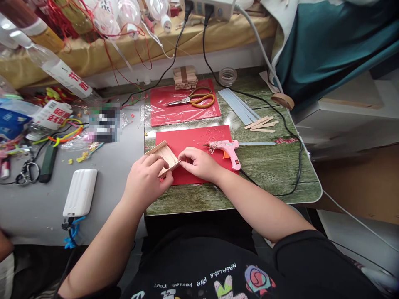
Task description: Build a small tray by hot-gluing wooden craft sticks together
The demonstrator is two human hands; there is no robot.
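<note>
My left hand point(146, 178) and my right hand point(199, 162) are both closed on a small frame of wooden craft sticks point(162, 154). It rests at the left edge of a red paper sheet point(199, 139) on the green wood-pattern table point(274, 166). My left fingers grip its near side, and my right fingertips pinch the near-right stick end. A pink glue gun point(229, 149) lies on the table just right of my right hand, apart from it, its nozzle pointing left.
A second red sheet point(183, 110) carries orange-handled scissors point(198, 99). Behind lie a stick stack point(185, 77), glue sticks point(238, 106), loose sticks point(262, 123) and a tape roll point(227, 76). Black cables point(293, 137) cross the table. A white power bank point(80, 192) lies at left.
</note>
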